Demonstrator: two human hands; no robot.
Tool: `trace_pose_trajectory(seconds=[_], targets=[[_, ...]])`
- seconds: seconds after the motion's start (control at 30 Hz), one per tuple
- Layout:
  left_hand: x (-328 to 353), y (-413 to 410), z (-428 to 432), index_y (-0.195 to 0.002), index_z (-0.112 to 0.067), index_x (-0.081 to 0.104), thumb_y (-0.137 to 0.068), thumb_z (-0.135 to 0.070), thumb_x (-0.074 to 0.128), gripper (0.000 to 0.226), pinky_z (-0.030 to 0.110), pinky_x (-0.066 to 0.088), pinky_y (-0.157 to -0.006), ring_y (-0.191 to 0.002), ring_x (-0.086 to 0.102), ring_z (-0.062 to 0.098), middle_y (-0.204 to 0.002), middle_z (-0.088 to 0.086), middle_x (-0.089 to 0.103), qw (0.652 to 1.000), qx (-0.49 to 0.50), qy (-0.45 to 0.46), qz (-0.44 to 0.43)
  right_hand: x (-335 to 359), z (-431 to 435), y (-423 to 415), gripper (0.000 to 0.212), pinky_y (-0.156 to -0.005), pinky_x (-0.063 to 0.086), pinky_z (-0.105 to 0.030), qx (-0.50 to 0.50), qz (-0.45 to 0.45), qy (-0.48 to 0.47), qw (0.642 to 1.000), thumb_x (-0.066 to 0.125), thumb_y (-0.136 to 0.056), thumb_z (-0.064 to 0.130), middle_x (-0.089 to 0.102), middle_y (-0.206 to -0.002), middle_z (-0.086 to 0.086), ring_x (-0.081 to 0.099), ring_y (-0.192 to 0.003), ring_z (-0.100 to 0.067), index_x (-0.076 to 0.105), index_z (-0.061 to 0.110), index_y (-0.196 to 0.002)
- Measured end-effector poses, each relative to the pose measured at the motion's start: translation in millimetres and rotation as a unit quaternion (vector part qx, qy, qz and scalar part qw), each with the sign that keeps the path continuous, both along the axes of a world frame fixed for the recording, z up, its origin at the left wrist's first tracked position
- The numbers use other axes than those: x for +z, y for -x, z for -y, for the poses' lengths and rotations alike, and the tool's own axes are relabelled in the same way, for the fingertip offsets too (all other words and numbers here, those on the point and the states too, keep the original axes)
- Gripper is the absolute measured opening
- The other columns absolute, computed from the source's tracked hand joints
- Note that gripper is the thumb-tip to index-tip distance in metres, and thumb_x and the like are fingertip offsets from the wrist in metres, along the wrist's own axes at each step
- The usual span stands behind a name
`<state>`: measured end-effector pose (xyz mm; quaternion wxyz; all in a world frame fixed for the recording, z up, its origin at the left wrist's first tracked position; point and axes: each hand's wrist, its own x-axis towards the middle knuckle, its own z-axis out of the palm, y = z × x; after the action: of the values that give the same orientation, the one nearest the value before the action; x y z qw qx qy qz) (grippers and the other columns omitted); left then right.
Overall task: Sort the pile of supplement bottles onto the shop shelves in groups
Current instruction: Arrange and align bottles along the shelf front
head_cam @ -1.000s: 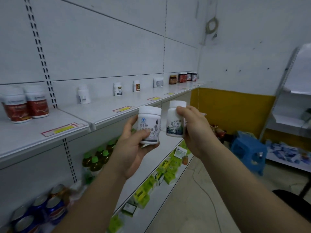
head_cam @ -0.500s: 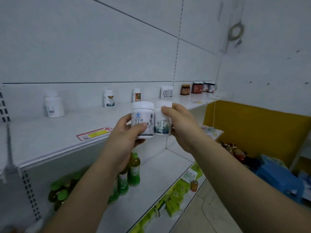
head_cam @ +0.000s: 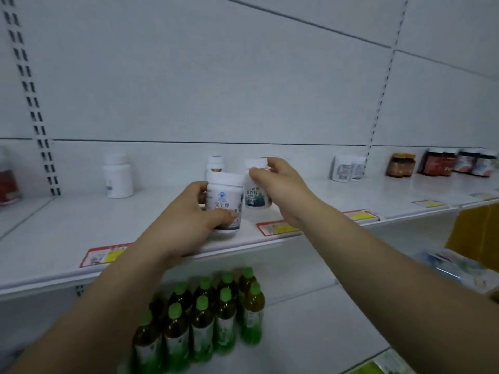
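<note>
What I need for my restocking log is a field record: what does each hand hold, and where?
left hand: grips the wide white bottle near the front edge of the upper shelf
right hand: pinches the cap of the narrow white bottle, just right of it
bottles set down: cannot tell
below: green-capped drink bottles

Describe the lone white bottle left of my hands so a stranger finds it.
On the upper white shelf, look right of the slotted upright. The lone white bottle stands near the back panel. Unlike its neighbours, it stands by itself and shows hardly any label.
</note>
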<state>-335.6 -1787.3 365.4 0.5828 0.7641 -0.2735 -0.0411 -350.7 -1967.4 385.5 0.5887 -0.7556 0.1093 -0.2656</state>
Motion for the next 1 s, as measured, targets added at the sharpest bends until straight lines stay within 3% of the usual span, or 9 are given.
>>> trace_pose_trajectory(seconds=[0.1, 0.23, 0.43, 0.53, 0.7, 0.9, 1.0], targets=[[1.0, 0.9, 19.5, -0.115, -0.029, 0.046, -0.076, -0.02, 0.076, 0.05, 0.022, 0.046, -0.077, -0.09, 0.061, 0.004, -0.103, -0.015, 0.06, 0.997, 0.063, -0.047, 0.015, 1.2, 24.4, -28.0, 0.041, -0.084, 0.054, -0.034, 0.046, -0.037, 0.038, 0.998, 0.061, -0.089, 0.028, 0.06, -0.116, 0.002, 0.062, -0.1, -0.018, 0.05, 0.024, -0.129], [-0.6, 1.4, 50.2, -0.116, -0.028, 0.041, -0.075, -0.019, 0.077, 0.055, 0.029, 0.047, -0.086, -0.089, 0.058, 0.003, -0.098, -0.017, 0.056, 0.989, 0.135, -0.066, 0.003, -0.5, 49.3, -57.9, 0.042, -0.086, 0.052, -0.035, 0.108, -0.078, 0.063, 0.989, 0.061, -0.092, 0.026, 0.058, -0.124, -0.002, 0.059, -0.107, -0.021, 0.047, 0.018, -0.131], [1.3, -6.9, 72.6, -0.123, -0.029, 0.039, -0.078, -0.019, 0.074, 0.058, 0.026, 0.043, -0.084, -0.089, 0.054, -0.002, -0.103, -0.011, 0.056, 0.98, 0.179, -0.091, -0.004, -8.1, 65.3, -92.7, 0.046, -0.087, 0.044, -0.031, 0.145, -0.068, 0.138, 0.977, 0.059, -0.093, 0.024, 0.052, -0.133, -0.004, 0.052, -0.108, -0.019, 0.041, 0.017, -0.135], [-1.6, -8.1, 76.8, -0.131, -0.029, 0.038, -0.08, -0.019, 0.073, 0.063, 0.019, 0.039, -0.075, -0.085, 0.05, -0.007, -0.103, -0.015, 0.052, 0.976, 0.187, -0.111, 0.006, -7.5, 67.4, -111.2, 0.057, -0.093, 0.043, -0.035, 0.14, -0.07, 0.201, 0.967, 0.06, -0.092, 0.025, 0.049, -0.137, -0.007, 0.051, -0.116, -0.026, 0.033, 0.017, -0.141], [-6.7, -11.5, 75.0, -0.131, -0.03, 0.039, -0.077, -0.024, 0.076, 0.066, 0.014, 0.039, -0.069, -0.085, 0.051, -0.007, -0.103, -0.018, 0.053, 0.971, 0.199, -0.13, 0.026, -7.9, 71.6, -140.2, 0.063, -0.091, 0.039, -0.031, 0.127, -0.078, 0.27, 0.951, 0.062, -0.09, 0.024, 0.046, -0.139, -0.012, 0.049, -0.121, -0.03, 0.031, 0.013, -0.144], [-8.8, -15.8, 74.5, -0.13, -0.032, 0.042, -0.076, -0.023, 0.076, 0.065, 0.009, 0.036, -0.066, -0.084, 0.051, -0.009, -0.097, -0.022, 0.053, 0.97, 0.206, -0.126, 0.031, -9.2, 77.1, -163.8, 0.05, -0.08, 0.036, -0.027, 0.099, -0.073, 0.292, 0.948, 0.061, -0.09, 0.019, 0.052, -0.13, -0.016, 0.052, -0.114, -0.033, 0.037, 0.005, -0.132], [-10.0, -17.7, 73.8, -0.131, -0.031, 0.042, -0.075, -0.024, 0.077, 0.066, 0.013, 0.038, -0.069, -0.085, 0.052, -0.007, -0.099, -0.021, 0.053, 0.968, 0.214, -0.125, 0.03, -12.5, 76.2, -168.9, 0.051, -0.079, 0.036, -0.027, 0.086, -0.057, 0.306, 0.946, 0.063, -0.089, 0.02, 0.048, -0.129, -0.016, 0.052, -0.112, -0.033, 0.038, 0.006, -0.132]])
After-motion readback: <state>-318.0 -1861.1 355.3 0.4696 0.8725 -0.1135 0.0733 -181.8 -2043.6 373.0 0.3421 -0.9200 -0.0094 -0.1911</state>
